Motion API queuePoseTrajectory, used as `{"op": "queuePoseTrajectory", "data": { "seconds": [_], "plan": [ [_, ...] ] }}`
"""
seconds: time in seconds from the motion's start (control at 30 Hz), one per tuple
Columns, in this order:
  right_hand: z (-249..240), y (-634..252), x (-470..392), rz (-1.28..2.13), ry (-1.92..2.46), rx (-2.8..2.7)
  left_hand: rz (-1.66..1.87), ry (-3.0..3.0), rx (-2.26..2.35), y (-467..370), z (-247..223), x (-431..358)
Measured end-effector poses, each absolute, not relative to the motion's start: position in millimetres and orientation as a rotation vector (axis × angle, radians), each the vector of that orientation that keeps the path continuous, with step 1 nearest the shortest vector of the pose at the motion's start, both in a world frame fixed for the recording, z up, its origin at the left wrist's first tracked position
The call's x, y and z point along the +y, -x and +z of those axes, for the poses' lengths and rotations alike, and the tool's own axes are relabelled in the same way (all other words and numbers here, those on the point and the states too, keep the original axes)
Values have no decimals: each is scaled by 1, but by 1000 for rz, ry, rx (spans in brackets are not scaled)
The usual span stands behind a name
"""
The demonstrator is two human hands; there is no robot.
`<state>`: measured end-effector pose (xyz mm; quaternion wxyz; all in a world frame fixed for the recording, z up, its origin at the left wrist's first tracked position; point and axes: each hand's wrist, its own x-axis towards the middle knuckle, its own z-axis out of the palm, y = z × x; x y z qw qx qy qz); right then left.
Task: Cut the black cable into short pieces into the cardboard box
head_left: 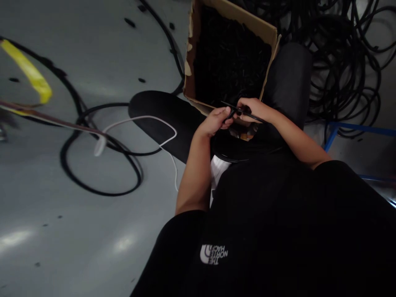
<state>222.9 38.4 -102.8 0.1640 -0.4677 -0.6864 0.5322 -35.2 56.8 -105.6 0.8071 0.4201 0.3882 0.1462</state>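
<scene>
The left hand point(214, 122) pinches a black cable point(232, 114). The right hand point(253, 109) holds a dark tool point(228, 104) beside it, near the box point(247, 19).

The floor point(80, 231) is grey and glossy, with pale patches of glare well to the left of my left grip point(216, 119). On that side, black cable point(103, 194) lies in loose, overlapping loops. A thin white cord point(177, 173) reaches the floor nearer my left grip, having crossed a trouser leg. Small black pieces point(130, 22) are scattered farther out to the left. Beyond my right grip point(252, 109), ahead and to the right, a tangled heap of black coils point(343, 74) spreads across the floor. Blue strips point(332, 136) run right of that grip; whether they lie flat, I can't tell.
</scene>
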Motion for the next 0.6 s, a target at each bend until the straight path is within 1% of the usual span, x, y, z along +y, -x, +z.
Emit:
{"op": "queuePoseTrajectory", "data": {
  "seconds": [0.23, 0.37, 0.6],
  "plan": [
    [-113, -222, 41, 1443, 1467, -1709, 564, -909, 960, 41, -111, 63],
    [-115, -224, 42, 1376, 1515, -1729, 565, -913, 1007, 48, -114, 61],
    [-106, -225, 42, 1522, 1431, -1869, 558, -907, 1071, 40, -110, 61]
  ]
}}
